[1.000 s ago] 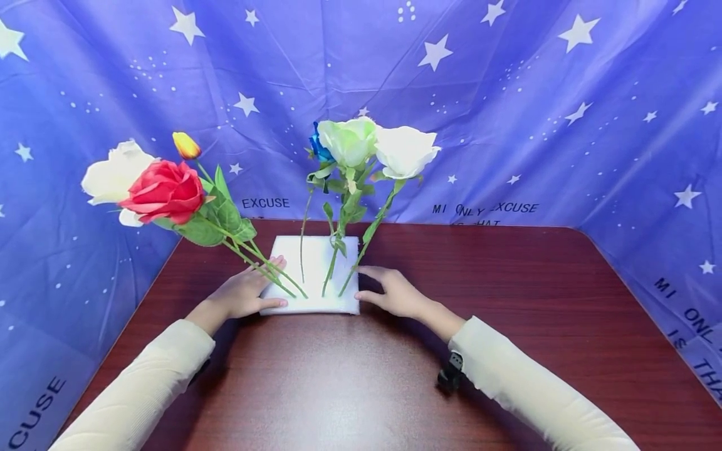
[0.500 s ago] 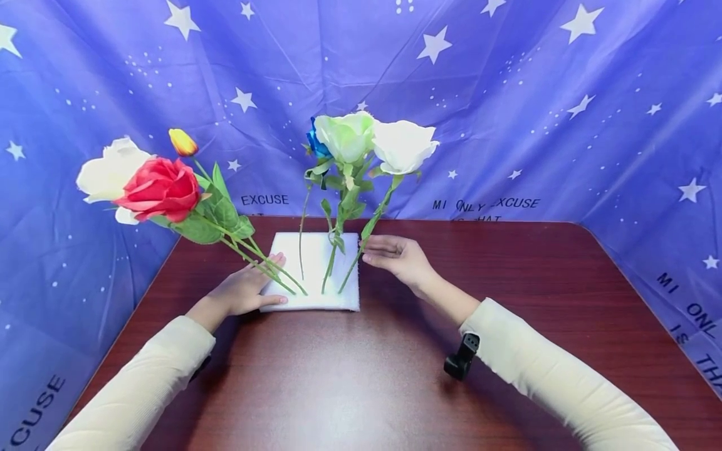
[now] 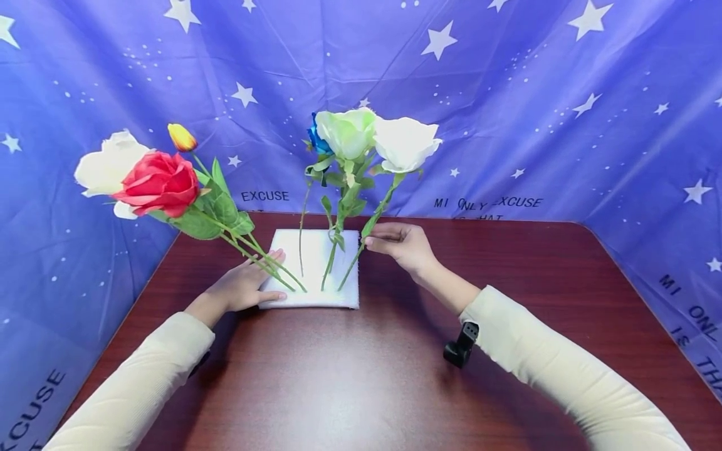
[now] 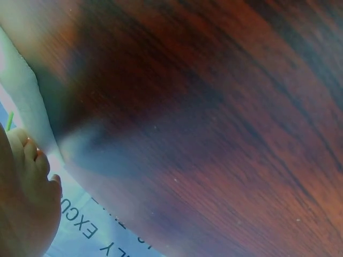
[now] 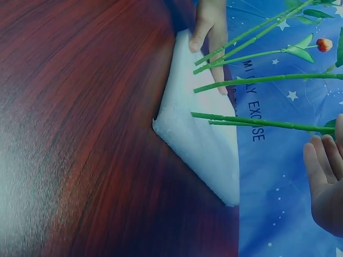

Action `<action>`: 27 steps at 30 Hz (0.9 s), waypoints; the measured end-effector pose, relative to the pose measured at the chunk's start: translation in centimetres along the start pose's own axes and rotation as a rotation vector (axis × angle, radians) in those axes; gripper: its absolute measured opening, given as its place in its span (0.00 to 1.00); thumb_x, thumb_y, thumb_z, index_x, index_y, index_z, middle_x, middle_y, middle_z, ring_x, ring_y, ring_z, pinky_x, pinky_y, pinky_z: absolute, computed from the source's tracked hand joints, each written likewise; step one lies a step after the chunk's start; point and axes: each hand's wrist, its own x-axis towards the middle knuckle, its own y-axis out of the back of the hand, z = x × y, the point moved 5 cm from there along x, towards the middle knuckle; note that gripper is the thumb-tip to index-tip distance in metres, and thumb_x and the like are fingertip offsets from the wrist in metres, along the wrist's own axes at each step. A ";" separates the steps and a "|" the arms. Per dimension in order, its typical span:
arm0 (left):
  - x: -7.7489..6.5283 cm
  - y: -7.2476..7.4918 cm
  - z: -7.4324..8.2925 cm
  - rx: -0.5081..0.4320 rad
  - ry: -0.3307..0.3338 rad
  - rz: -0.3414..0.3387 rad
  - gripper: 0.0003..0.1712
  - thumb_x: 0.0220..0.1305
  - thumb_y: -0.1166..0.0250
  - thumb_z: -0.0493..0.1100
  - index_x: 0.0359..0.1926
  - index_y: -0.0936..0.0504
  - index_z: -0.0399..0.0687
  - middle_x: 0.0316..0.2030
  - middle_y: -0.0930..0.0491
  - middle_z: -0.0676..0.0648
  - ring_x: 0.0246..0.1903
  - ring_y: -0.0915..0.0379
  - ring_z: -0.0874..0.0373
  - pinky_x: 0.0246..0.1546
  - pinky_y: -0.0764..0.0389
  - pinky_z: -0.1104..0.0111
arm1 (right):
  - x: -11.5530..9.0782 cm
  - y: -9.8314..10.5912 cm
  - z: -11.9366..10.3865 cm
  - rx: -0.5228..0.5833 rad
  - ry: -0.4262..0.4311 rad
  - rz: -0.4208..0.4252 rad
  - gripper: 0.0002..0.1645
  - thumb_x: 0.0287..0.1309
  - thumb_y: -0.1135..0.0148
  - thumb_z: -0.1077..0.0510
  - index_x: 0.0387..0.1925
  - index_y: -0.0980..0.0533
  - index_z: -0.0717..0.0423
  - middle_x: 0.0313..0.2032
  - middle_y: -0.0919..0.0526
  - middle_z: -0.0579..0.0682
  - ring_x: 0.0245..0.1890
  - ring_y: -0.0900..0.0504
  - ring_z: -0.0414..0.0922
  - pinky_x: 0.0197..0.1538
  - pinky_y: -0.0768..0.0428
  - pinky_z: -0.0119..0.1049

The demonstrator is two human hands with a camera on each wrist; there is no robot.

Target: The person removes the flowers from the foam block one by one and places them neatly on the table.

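My left hand (image 3: 242,285) lies on the left side of a white foam block (image 3: 346,297), fingers spread and thumb along its front edge. Several artificial flowers stand in the block. A red rose (image 3: 160,183), a cream flower (image 3: 109,164) and a yellow-orange tulip (image 3: 182,137) lean left over this hand. Toward the right are a blue flower (image 3: 319,136), a pale green rose (image 3: 348,133) and a white rose (image 3: 407,145). My right hand (image 3: 408,247) has its thumb and fingertips right at the white rose's leafy stem (image 3: 369,228); I cannot tell whether they pinch it.
The dark red wooden table (image 3: 507,282) extends around the block. A blue star-printed cloth (image 3: 507,113) hangs close behind and along both sides. A small black device (image 3: 461,344) is worn at the right sleeve's cuff.
My right hand has left the foam block's right edge and risen up and away to the white rose's stem. The left hand has stayed on the block; the flowers stand as before.
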 end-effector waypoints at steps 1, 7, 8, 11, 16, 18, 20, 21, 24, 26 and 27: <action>0.1 0.0 0.0 -0.003 -0.002 -0.002 0.50 0.62 0.40 0.62 0.73 0.47 0.35 0.74 0.47 0.36 0.74 0.51 0.41 0.73 0.48 0.46 | 0.1 0.0 0.1 0.004 -0.004 0.004 0.23 0.50 0.29 0.63 0.49 0.21 0.65 0.27 0.14 0.30 0.34 0.16 0.28 0.45 0.19 0.25; 0.4 0.0 -0.1 0.009 0.005 0.000 0.49 0.63 0.40 0.61 0.73 0.46 0.35 0.74 0.47 0.36 0.74 0.51 0.41 0.73 0.49 0.45 | 0.5 -0.5 0.8 0.022 -0.023 0.028 0.22 0.49 0.28 0.61 0.46 0.20 0.65 0.24 0.15 0.29 0.32 0.15 0.29 0.43 0.20 0.26; 0.4 0.0 -0.1 0.013 0.005 0.002 0.49 0.63 0.40 0.61 0.73 0.46 0.35 0.73 0.47 0.36 0.74 0.51 0.41 0.73 0.48 0.45 | 0.6 -0.5 0.8 0.030 -0.023 0.032 0.22 0.49 0.28 0.61 0.46 0.20 0.65 0.24 0.15 0.29 0.32 0.15 0.29 0.43 0.20 0.26; 0.6 0.1 -0.3 0.017 0.012 -0.003 0.49 0.63 0.41 0.61 0.73 0.47 0.36 0.74 0.47 0.37 0.74 0.52 0.41 0.73 0.49 0.44 | 0.9 -0.8 0.9 0.086 -0.015 0.032 0.21 0.49 0.29 0.63 0.46 0.20 0.67 0.24 0.14 0.31 0.31 0.14 0.30 0.45 0.18 0.27; 1.0 0.2 -0.7 0.004 0.013 -0.014 0.48 0.64 0.41 0.59 0.73 0.48 0.36 0.74 0.49 0.36 0.74 0.53 0.41 0.74 0.50 0.46 | 1.3 -1.4 1.0 0.260 -0.012 0.011 0.10 0.52 0.33 0.70 0.38 0.19 0.63 0.24 0.13 0.36 0.31 0.13 0.34 0.48 0.15 0.33; 1.1 0.2 -0.8 -0.001 0.016 -0.018 0.48 0.64 0.41 0.60 0.73 0.48 0.36 0.74 0.49 0.36 0.74 0.53 0.41 0.74 0.50 0.46 | 1.3 -1.6 1.1 0.316 -0.012 0.004 0.08 0.52 0.35 0.72 0.33 0.19 0.59 0.24 0.12 0.38 0.31 0.12 0.35 0.49 0.15 0.35; 1.2 0.2 -0.9 0.000 0.016 -0.020 0.48 0.64 0.41 0.60 0.73 0.48 0.36 0.74 0.49 0.37 0.74 0.53 0.42 0.74 0.50 0.46 | 1.4 -1.8 1.2 0.341 -0.011 -0.002 0.09 0.52 0.35 0.73 0.30 0.19 0.56 0.24 0.12 0.39 0.31 0.12 0.36 0.49 0.15 0.36; 1.2 0.2 -0.9 0.001 0.016 -0.021 0.48 0.64 0.41 0.60 0.73 0.48 0.36 0.74 0.48 0.37 0.74 0.53 0.42 0.74 0.50 0.46 | 1.4 -1.9 1.2 0.346 -0.006 -0.004 0.10 0.52 0.35 0.73 0.30 0.19 0.56 0.24 0.12 0.39 0.31 0.12 0.36 0.49 0.15 0.36; 1.4 0.1 -1.1 0.002 0.014 -0.028 0.49 0.64 0.41 0.60 0.74 0.49 0.36 0.74 0.49 0.37 0.74 0.53 0.42 0.74 0.51 0.46 | 1.4 -2.0 1.3 0.352 0.007 -0.002 0.08 0.52 0.35 0.72 0.31 0.18 0.58 0.25 0.12 0.39 0.32 0.12 0.36 0.49 0.15 0.36; 1.5 0.1 -1.1 0.001 0.012 -0.034 0.49 0.64 0.41 0.60 0.74 0.49 0.36 0.74 0.49 0.37 0.75 0.54 0.42 0.74 0.52 0.46 | 1.5 -2.0 1.4 0.361 0.019 0.004 0.07 0.53 0.36 0.73 0.33 0.19 0.61 0.26 0.12 0.39 0.33 0.12 0.36 0.49 0.15 0.36; 1.6 0.1 -1.1 -0.002 0.012 -0.035 0.49 0.64 0.41 0.60 0.74 0.49 0.36 0.74 0.49 0.37 0.75 0.54 0.42 0.74 0.52 0.46 | 1.5 -2.1 1.4 0.367 0.024 0.008 0.07 0.53 0.36 0.73 0.34 0.19 0.62 0.26 0.12 0.39 0.33 0.12 0.36 0.49 0.15 0.36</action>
